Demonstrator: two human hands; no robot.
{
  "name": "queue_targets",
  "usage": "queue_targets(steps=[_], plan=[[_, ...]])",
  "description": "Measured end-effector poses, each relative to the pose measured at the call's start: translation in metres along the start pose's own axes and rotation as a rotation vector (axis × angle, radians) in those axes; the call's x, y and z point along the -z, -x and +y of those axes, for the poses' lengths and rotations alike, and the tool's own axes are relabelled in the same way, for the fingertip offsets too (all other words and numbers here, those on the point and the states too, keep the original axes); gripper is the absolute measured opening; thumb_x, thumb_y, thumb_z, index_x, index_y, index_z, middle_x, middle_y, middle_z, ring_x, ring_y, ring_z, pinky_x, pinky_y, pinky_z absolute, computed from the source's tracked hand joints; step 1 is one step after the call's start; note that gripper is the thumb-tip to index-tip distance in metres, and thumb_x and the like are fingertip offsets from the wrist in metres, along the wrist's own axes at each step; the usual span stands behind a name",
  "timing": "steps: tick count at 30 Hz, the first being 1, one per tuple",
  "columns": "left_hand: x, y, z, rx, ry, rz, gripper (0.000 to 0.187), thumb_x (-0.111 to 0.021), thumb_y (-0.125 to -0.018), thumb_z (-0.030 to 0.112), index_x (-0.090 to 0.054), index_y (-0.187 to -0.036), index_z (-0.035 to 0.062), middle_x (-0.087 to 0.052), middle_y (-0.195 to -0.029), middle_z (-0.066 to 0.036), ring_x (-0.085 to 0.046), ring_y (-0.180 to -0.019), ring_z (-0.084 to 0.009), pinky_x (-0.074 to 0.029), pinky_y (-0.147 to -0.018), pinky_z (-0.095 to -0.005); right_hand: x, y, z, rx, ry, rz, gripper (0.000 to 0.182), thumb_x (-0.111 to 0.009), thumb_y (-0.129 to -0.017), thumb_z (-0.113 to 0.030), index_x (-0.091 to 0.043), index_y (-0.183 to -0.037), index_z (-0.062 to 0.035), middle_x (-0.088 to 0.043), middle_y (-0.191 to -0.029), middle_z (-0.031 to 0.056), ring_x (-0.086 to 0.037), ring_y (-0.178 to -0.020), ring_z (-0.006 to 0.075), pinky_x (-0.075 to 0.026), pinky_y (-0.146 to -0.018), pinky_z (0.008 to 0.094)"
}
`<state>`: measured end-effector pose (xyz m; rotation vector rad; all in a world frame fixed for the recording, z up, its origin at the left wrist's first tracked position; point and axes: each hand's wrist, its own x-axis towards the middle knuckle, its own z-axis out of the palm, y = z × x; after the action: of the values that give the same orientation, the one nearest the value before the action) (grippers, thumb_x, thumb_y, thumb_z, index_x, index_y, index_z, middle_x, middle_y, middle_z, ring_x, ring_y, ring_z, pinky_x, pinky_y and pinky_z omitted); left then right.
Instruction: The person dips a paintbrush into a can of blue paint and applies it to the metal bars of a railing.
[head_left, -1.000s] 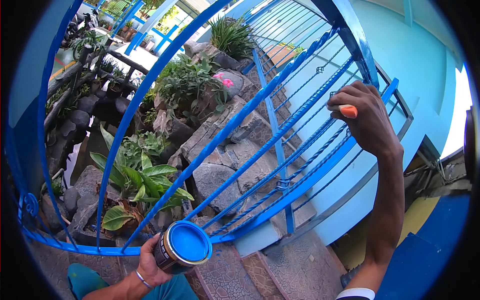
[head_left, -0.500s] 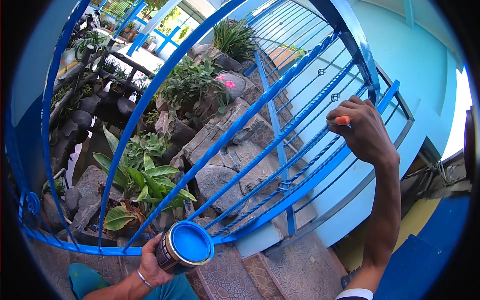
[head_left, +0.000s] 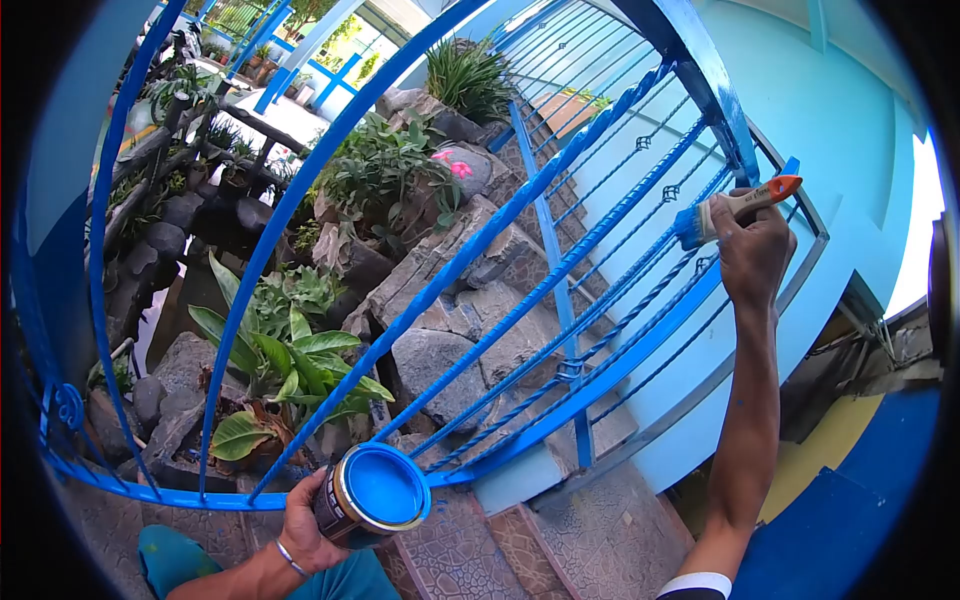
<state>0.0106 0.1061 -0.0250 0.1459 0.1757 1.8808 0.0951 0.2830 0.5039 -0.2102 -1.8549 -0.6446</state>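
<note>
Low in the view, my left hand (head_left: 308,522) is wrapped round an open can of blue paint (head_left: 372,497), its mouth facing up. My right hand (head_left: 752,245), at the upper right, grips a paintbrush (head_left: 735,208) by its wooden handle with an orange-red end. The brush's blue-coated bristles point left, at the twisted bars near the top of the blue metal railing (head_left: 480,262). Whether the bristles touch a bar I cannot tell.
Behind the railing lie large rocks (head_left: 435,375), leafy plants (head_left: 300,365) and stone steps (head_left: 455,550). A light blue wall (head_left: 840,120) rises on the right, with a dark blue and yellow surface (head_left: 850,500) below it.
My right hand has turned and shifted slightly down, so the brush and its bristles now show with the handle pointing right. The can in my left hand has hardly moved.
</note>
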Motion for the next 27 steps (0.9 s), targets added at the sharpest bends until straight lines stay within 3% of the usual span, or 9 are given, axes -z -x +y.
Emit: queue_targets(steps=[4,7,13,16,20,23,27], plan=[[-0.005,0.002,0.003,0.004,0.003,-0.003,0.077,-0.050,-0.096,0.069,-0.056,-0.156,0.0199,-0.060,-0.155,-0.019,-0.062,-0.135,-0.0487,-0.050,-0.101,-0.0741,-0.005,0.013,-0.012,0.109,-0.079,0.037,0.026,-0.082,-0.098,-0.019,-0.076,-0.107,0.0044,-0.079,-0.086,0.0143,-0.077,-0.073,0.0190,-0.063,-0.072,0.0354],[-0.008,0.002,0.003,0.013,0.004,-0.005,0.078,-0.051,-0.096,0.069,-0.056,-0.156,0.0194,-0.060,-0.155,-0.019,-0.062,-0.135,-0.0490,-0.050,-0.101,-0.0738,-0.008,0.009,-0.013,0.047,0.055,-0.074,0.026,-0.082,-0.097,-0.019,-0.075,-0.103,0.0057,-0.078,-0.083,0.0146,-0.077,-0.072,0.0207,-0.062,-0.071,0.0357],[-0.004,0.000,0.003,0.018,0.018,0.007,0.078,-0.052,-0.095,0.069,-0.057,-0.155,0.0191,-0.060,-0.155,-0.019,-0.061,-0.135,-0.0480,-0.048,-0.103,-0.0718,-0.007,0.001,-0.011,0.072,-0.007,0.134,0.026,-0.080,-0.100,-0.020,-0.077,-0.103,0.0048,-0.078,-0.083,0.0134,-0.077,-0.072,0.0207,-0.062,-0.071,0.0360],[-0.006,0.000,0.003,0.019,0.018,0.008,0.078,-0.052,-0.095,0.069,-0.057,-0.155,0.0189,-0.061,-0.154,-0.019,-0.061,-0.135,-0.0475,-0.048,-0.104,-0.0709,-0.004,0.004,-0.020,-0.101,0.074,-0.088,0.029,-0.082,-0.099,-0.024,-0.079,-0.107,0.0032,-0.079,-0.091,0.0135,-0.077,-0.081,0.0211,-0.062,-0.079,0.0355],[-0.005,0.000,0.002,0.013,0.017,0.005,0.078,-0.052,-0.095,0.069,-0.057,-0.155,0.0190,-0.061,-0.154,-0.019,-0.061,-0.135,-0.0474,-0.048,-0.104,-0.0708,-0.008,-0.007,0.008,-0.004,0.100,0.097,0.028,-0.083,-0.099,-0.024,-0.079,-0.108,0.0025,-0.080,-0.091,0.0110,-0.076,-0.078,0.0165,-0.061,-0.075,0.0314],[0.000,-0.003,-0.001,0.004,0.019,-0.003,0.078,-0.052,-0.095,0.069,-0.057,-0.155,0.0193,-0.060,-0.155,-0.019,-0.060,-0.136,-0.0474,-0.048,-0.104,-0.0711,-0.008,0.002,-0.008,-0.006,-0.098,0.212,0.029,-0.083,-0.098,-0.023,-0.077,-0.109,0.0039,-0.080,-0.092,0.0149,-0.078,-0.079,0.0205,-0.064,-0.076,0.0346],[-0.006,0.000,0.000,0.020,0.009,-0.001,0.078,-0.052,-0.095,0.069,-0.056,-0.155,0.0191,-0.059,-0.156,-0.019,-0.060,-0.137,-0.0476,-0.047,-0.104,-0.0717,-0.013,0.013,-0.025,-0.156,-0.172,-0.128,0.030,-0.084,-0.096,-0.022,-0.078,-0.105,0.0058,-0.078,-0.089,0.0153,-0.076,-0.073,0.0185,-0.063,-0.073,0.0331]])
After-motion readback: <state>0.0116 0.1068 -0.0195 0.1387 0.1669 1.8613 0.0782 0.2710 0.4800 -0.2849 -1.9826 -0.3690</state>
